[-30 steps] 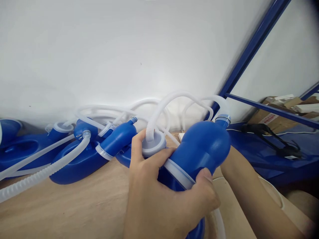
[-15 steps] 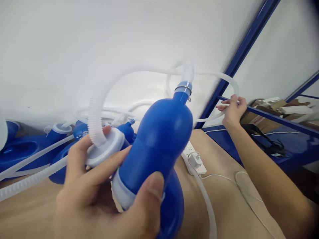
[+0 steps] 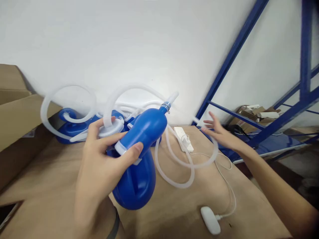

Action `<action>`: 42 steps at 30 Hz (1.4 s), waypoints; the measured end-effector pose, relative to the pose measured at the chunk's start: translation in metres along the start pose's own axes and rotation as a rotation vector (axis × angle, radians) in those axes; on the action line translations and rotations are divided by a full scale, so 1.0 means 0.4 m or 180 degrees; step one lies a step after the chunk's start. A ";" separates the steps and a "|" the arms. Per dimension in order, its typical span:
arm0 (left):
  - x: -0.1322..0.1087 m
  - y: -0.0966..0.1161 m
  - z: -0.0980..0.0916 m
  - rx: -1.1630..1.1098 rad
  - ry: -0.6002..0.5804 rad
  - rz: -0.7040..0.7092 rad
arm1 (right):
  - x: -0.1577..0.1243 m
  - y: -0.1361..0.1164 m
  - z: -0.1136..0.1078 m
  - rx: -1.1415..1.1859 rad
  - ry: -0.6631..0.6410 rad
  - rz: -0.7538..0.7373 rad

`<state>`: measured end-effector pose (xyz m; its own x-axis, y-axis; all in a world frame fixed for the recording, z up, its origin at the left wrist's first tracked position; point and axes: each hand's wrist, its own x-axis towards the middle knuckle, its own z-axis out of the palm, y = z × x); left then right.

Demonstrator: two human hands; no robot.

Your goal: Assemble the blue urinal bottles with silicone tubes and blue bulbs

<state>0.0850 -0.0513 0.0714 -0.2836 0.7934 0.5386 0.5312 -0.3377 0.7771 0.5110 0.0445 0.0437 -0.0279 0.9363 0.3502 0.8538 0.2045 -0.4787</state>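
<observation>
Blue plastic bottle (image 3: pixel 144 131) gripped by the closed left hand (image 3: pixel 99 159) above the table (image 3: pixel 50 179), long axis slanting, neck up and rightward; right hand (image 3: pixel 219 132) held open, empty, well apart on the bottle's right.

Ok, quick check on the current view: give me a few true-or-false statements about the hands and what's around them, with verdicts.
The left hand grips the blue plastic bottle. True.

The right hand is gripping the white power strip. False: it is open, in the air beyond the strip, holding nothing.

A plug sits in the strip, which lies on the wooden table. True.

The cardboard box is at the right of the view. False: it is at the left edge.
</observation>
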 end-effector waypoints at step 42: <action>0.095 -0.373 -0.141 0.0218 -0.3252 0.0055 | -0.134 -0.647 0.403 -0.1166 -0.0121 -0.1888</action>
<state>-0.0500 0.0008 -0.0057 0.5233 0.8521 -0.0103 0.5823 -0.3488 0.7343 0.2076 -0.0127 0.0190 -0.5561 0.7070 0.4369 0.8089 0.5811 0.0892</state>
